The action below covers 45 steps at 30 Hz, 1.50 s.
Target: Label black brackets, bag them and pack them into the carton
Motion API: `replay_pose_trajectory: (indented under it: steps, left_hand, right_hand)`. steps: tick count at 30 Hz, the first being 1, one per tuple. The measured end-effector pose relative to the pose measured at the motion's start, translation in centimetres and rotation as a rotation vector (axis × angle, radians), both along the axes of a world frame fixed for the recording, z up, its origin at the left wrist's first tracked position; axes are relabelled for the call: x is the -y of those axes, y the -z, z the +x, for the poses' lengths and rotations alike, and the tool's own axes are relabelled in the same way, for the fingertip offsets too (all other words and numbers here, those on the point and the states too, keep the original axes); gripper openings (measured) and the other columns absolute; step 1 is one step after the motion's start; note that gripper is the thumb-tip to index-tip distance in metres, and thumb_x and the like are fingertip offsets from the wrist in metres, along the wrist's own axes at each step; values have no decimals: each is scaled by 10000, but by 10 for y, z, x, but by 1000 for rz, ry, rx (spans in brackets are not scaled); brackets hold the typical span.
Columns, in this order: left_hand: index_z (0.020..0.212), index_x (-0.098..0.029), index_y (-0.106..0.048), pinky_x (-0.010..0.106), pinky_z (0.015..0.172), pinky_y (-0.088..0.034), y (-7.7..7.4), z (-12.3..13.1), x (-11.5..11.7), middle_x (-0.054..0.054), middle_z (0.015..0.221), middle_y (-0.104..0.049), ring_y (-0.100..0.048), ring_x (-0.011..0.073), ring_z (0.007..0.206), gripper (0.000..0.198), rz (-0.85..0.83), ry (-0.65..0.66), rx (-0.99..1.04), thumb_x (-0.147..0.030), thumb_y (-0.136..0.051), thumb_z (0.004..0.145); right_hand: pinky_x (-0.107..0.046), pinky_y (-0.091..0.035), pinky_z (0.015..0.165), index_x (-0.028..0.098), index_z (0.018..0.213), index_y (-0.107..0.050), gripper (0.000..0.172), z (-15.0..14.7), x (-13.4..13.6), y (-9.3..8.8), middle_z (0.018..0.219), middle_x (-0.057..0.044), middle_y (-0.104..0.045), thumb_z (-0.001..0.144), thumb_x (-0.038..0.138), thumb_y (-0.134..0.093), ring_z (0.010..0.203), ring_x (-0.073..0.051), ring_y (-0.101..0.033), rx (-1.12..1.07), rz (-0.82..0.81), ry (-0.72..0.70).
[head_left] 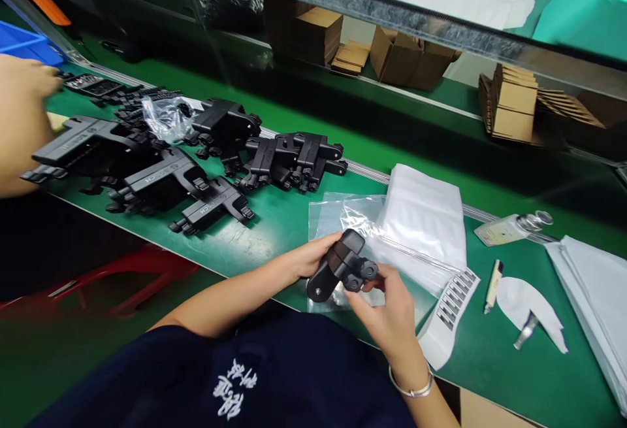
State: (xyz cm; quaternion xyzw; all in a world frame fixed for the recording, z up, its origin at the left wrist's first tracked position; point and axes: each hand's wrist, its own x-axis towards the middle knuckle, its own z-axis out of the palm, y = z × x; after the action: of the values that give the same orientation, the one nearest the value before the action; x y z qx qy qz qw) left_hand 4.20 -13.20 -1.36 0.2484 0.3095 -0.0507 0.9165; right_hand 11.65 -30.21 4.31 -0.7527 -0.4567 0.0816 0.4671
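A black plastic clamp bracket (337, 261) with two knobs is held between my hands, just above the bench's near edge. My left hand (316, 253) grips its back and left side, the fingers partly hidden behind it. With thumb and fingers, my right hand (386, 297) pinches the knobs (361, 274) at its right end. Clear plastic bags (323, 212) lie under and behind the bracket. Close to my right wrist, a strip of printed labels (455, 300) rests on the green bench (274, 245).
Similar black brackets (166, 176) crowd the bench to the left, where another person's arm (24, 121) reaches in. Stacked white bags (426, 212), a bottle (509, 229), a marker-like pen (494, 286) and white paper (524, 304) lie rightward. Cardboard boxes (411, 55) stand behind, below a metal shelf edge (441, 29).
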Motion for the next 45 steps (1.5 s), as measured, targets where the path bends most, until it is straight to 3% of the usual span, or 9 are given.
replay_pose_trajectory:
  steps: [6,14,17,23,26,30,35,41,45]
  left_hand:
    - [920,-109,-676,282,637,-492,2,1,-1,53,692,-713,-671,194,623,445,-56,73,48,-541,-593,855]
    - [960,-106,-684,307,771,-507,-3,5,6,82,826,-736,-671,196,731,430,48,29,26,-512,-642,827]
    - [1141,-168,-642,322,885,-496,-9,-3,4,88,1126,-705,-656,242,984,508,368,-54,-3,-509,-701,768]
    - [1384,-209,-404,452,1161,-278,11,-21,-19,114,1501,-393,-362,305,1388,670,1238,38,-140,-588,-499,839]
    - [1367,-175,-402,536,1131,-302,15,-25,-22,159,1416,-462,-425,334,1329,621,1469,115,-231,-543,-419,867]
    - [1310,-180,-484,540,1047,-399,-11,-21,-4,153,1282,-556,-476,352,1254,541,1896,34,-197,-463,-503,849]
    - [1050,-211,-654,328,795,-538,-41,24,60,50,970,-685,-648,206,883,273,1729,343,224,-335,-452,913]
    - [1370,-217,-487,413,980,-470,-21,89,133,103,1278,-622,-605,257,1114,496,1500,661,350,-225,-504,874]
    - [1459,-204,-358,387,940,-483,-10,111,147,87,1160,-678,-648,229,999,574,1351,709,279,-251,-479,899]
  right_hand:
    - [-297,-519,547,212,1052,-562,319,-2,-10,-7,737,-7,-635,783,339,-677,578,-168,-603,184,30,-41]
    - [-339,-559,681,204,1188,-551,423,10,12,-5,904,-56,-676,815,365,-669,747,-205,-658,29,-49,-74]
    - [-346,-559,725,213,1283,-529,521,45,45,3,1093,-99,-679,825,435,-640,846,-218,-674,-132,-69,5]
    - [-302,-456,595,212,876,-684,306,118,150,34,737,-58,-704,857,463,-510,668,-212,-628,-83,-391,756]
    - [-288,-438,537,212,856,-653,274,121,174,56,649,-29,-684,807,461,-551,551,-185,-599,-283,-413,702]
    - [-274,-421,471,191,901,-586,347,106,170,77,597,3,-651,740,496,-631,423,-133,-507,-538,-201,642]
    - [-253,-410,493,184,957,-590,380,91,158,87,643,9,-630,700,443,-696,516,-128,-509,-595,-29,649]
    - [-265,-435,622,203,982,-591,296,83,154,88,767,-4,-629,777,406,-659,639,-132,-545,-572,139,591]
    - [-281,-441,640,205,970,-593,291,80,163,80,790,-17,-631,782,424,-630,669,-154,-564,-548,72,576]
